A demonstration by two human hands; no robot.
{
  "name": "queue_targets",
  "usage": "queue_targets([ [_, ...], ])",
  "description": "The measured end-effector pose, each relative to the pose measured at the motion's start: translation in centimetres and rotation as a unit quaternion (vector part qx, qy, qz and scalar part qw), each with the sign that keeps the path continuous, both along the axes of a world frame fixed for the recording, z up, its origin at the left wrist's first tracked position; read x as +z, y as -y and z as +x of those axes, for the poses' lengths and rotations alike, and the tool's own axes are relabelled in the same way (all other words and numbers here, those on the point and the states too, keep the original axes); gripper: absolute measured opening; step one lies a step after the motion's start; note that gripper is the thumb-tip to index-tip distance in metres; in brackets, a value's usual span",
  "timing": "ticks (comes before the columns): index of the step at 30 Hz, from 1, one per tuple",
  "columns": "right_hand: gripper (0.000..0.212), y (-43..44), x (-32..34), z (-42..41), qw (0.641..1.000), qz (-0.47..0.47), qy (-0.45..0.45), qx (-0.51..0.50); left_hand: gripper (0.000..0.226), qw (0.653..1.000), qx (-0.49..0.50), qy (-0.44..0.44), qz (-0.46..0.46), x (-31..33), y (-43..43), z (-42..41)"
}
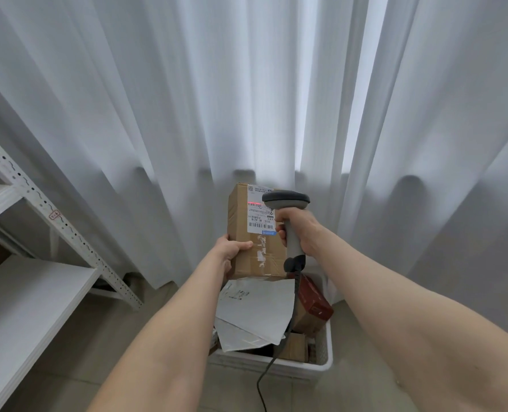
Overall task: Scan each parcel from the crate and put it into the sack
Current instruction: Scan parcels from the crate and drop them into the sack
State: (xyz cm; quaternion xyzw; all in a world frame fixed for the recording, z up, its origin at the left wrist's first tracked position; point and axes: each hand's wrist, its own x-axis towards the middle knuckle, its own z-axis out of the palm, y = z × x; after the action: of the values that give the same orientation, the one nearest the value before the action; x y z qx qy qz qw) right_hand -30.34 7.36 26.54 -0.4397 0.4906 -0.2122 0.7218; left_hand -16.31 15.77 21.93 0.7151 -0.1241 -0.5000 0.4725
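Note:
My left hand (232,251) grips a brown cardboard parcel (240,221) by its lower left edge and holds it upright above the crate. A white shipping label (260,212) covers its upper right face, and a red scan line falls across the label's upper barcode. My right hand (301,230) is wrapped around the handle of a grey barcode scanner (286,200), whose head points at the label from the right. Below, the white crate (327,352) holds grey poly mailers (258,310), a red box (316,298) and brown boxes. No sack is in view.
White curtains (246,99) hang close behind the crate. A white metal shelving rack (38,263) stands at the left. The scanner's dark cable (266,379) drops over the crate's front rim to the tiled floor.

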Motion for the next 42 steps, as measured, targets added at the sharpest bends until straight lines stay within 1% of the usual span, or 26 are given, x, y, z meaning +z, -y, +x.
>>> queue_targets([
  [7, 0.004, -0.3, 0.8, 0.2, 1.000, 0.007, -0.018, 0.007, 0.061, 1.000, 0.014, -0.003, 0.010, -0.3, 0.0, 0.4],
  [13, 0.008, -0.5, 1.4, 0.4, 1.000, 0.006, -0.023, 0.005, 0.065, 1.000, 0.017, -0.009, 0.012, -0.6, 0.0, 0.9],
  [17, 0.004, -0.8, 1.1, 0.9, 1.000, 0.013, -0.020, -0.001, 0.065, 1.000, 0.005, -0.009, 0.016, -0.5, -0.4, 1.3],
  [20, 0.011, -1.1, 0.3, 1.6, 1.000, 0.018, -0.022, -0.012, 0.066, 1.000, -0.001, 0.000, 0.021, -0.4, -1.1, 1.9],
  [23, 0.009, -1.5, -0.8, 2.2, 0.999, 0.019, -0.033, -0.033, 0.068, 1.000, 0.006, -0.003, 0.020, -0.5, -2.0, 2.9],
  [24, 0.012, -1.7, -1.3, 2.5, 0.998, 0.017, -0.041, -0.043, 0.068, 1.000, 0.011, -0.006, 0.018, -0.6, -2.3, 3.3],
  [27, 0.032, -2.6, -2.8, 3.3, 0.996, 0.008, -0.074, -0.052, 0.067, 0.999, 0.033, -0.008, 0.011, -1.1, -3.9, 4.4],
  [29, 0.039, -3.8, -3.4, 3.8, 0.994, 0.002, -0.104, -0.030, 0.068, 0.998, 0.061, -0.003, 0.008, -1.4, -5.3, 5.1],
  [31, 0.040, -5.4, -3.7, 4.2, 0.993, 0.015, -0.116, 0.008, 0.070, 0.996, 0.087, 0.001, 0.010, -1.5, -7.2, 5.5],
  [35, 0.037, -9.4, -3.8, 4.9, 0.994, 0.035, -0.083, 0.069, 0.067, 0.991, 0.137, 0.010, 0.003, -1.0, -11.7, 5.2],
  [38, 0.041, -13.2, -4.2, 4.9, 0.991, 0.032, -0.055, 0.119, 0.064, 0.985, 0.169, 0.018, 0.003, -0.2, -16.3, 4.0],
  [42, 0.041, -18.7, -4.9, 4.3, 0.987, 0.014, -0.063, 0.149, 0.059, 0.979, 0.203, 0.031, 0.009, 0.9, -23.9, 1.6],
])
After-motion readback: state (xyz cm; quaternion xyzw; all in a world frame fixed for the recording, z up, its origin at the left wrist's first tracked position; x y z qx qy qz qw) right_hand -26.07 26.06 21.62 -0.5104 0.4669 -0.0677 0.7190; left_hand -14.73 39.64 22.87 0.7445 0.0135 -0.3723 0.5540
